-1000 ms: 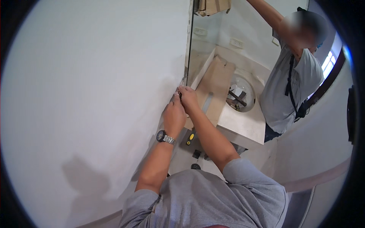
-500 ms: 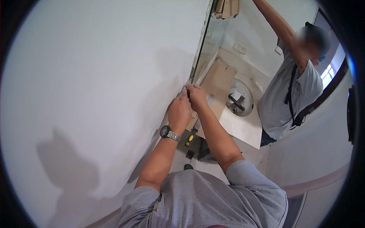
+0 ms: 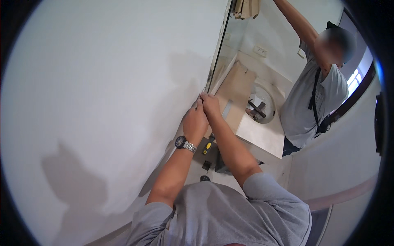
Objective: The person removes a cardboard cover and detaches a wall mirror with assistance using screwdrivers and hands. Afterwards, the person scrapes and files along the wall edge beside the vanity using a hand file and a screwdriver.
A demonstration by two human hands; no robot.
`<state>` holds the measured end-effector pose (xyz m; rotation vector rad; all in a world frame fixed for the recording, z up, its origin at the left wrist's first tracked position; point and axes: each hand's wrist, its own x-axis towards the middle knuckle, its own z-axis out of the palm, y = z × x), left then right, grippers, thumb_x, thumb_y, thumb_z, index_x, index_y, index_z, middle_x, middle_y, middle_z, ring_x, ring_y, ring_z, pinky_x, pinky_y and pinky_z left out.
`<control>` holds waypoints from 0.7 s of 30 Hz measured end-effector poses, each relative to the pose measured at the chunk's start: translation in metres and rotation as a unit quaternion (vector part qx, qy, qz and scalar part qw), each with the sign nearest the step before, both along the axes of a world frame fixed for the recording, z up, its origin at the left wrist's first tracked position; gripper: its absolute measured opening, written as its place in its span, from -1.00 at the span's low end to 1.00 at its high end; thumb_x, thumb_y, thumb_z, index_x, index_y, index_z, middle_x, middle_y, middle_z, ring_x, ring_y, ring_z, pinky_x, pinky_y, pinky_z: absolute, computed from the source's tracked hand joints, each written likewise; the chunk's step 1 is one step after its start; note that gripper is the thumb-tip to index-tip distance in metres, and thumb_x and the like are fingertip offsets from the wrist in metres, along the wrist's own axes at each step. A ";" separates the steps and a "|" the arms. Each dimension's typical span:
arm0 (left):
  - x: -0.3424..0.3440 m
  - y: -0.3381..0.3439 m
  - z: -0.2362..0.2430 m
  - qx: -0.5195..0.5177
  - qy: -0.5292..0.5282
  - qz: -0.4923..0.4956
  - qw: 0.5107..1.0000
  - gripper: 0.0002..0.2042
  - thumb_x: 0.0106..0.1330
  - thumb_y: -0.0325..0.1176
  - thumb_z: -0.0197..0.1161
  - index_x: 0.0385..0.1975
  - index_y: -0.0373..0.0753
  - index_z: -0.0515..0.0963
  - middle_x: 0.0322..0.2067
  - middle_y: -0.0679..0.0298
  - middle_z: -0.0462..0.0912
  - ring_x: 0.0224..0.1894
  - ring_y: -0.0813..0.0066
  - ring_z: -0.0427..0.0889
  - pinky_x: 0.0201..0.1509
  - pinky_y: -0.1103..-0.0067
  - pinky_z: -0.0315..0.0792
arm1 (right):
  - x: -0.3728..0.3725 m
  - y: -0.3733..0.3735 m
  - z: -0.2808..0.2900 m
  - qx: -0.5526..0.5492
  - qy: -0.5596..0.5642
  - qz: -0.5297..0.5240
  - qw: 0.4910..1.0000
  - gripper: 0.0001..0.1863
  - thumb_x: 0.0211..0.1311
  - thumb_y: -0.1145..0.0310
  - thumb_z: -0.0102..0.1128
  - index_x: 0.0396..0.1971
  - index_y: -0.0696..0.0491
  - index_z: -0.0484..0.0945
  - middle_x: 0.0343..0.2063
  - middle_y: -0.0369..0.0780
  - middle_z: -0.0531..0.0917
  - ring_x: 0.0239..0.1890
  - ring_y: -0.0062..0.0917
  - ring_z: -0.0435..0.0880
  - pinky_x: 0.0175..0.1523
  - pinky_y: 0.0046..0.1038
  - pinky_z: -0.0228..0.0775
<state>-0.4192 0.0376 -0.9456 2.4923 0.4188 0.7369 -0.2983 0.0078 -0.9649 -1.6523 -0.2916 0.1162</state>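
Note:
My left hand, with a metal-band watch on its wrist, is closed with its fingertips at the wall's edge. Right beside it my right hand is closed too, and the fingertips of both meet. Whatever small thing they pinch is hidden. They are at the lower end of the dark edge of a glass panel or mirror, along the white wall. Below the hands lies a tool with a black and yellow handle; its flat metal blade rests by the cardboard, partly behind my right forearm.
A counter on the right has a round sink with a hammer and other bits in it. A co-worker stands beyond with one arm raised. Folded cardboard is at the top; a wall outlet sits above the counter.
Both hands stay at the panel's lower end with only slight finger shifts. The view has moved a little. The co-worker's head has turned slightly.

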 end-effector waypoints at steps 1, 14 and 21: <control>-0.001 0.000 0.000 0.001 -0.001 -0.003 1.000 -0.54 0.27 -0.45 0.06 0.20 -0.39 0.36 -0.32 -0.10 0.62 -0.29 -0.06 0.64 -0.20 0.20 0.53 | -0.002 0.000 -0.001 0.056 0.039 0.005 0.998 -0.76 0.29 0.34 0.11 -0.42 0.23 0.58 -0.53 -0.21 0.60 -0.51 -0.50 0.52 -0.36 -0.39 0.38; 0.035 -0.002 0.004 -0.015 0.003 0.004 1.000 -0.60 0.29 -0.44 0.02 0.12 -0.42 0.42 -0.37 -0.14 0.62 -0.33 -0.07 0.63 -0.23 0.16 0.50 | 0.028 -0.007 0.017 0.017 0.071 0.009 0.997 -0.72 0.31 0.32 0.15 -0.26 0.29 0.56 -0.38 -0.15 0.66 -0.33 -0.47 0.57 -0.23 -0.42 0.41; 0.022 -0.004 -0.007 0.003 -0.016 -0.012 1.000 -0.57 0.30 -0.42 0.02 0.18 -0.41 0.36 -0.31 -0.10 0.62 -0.26 -0.06 0.62 -0.19 0.18 0.50 | 0.026 -0.007 -0.008 0.065 0.067 -0.005 0.996 -0.70 0.28 0.29 0.14 -0.40 0.28 0.59 -0.50 -0.13 0.63 -0.44 -0.47 0.55 -0.30 -0.38 0.40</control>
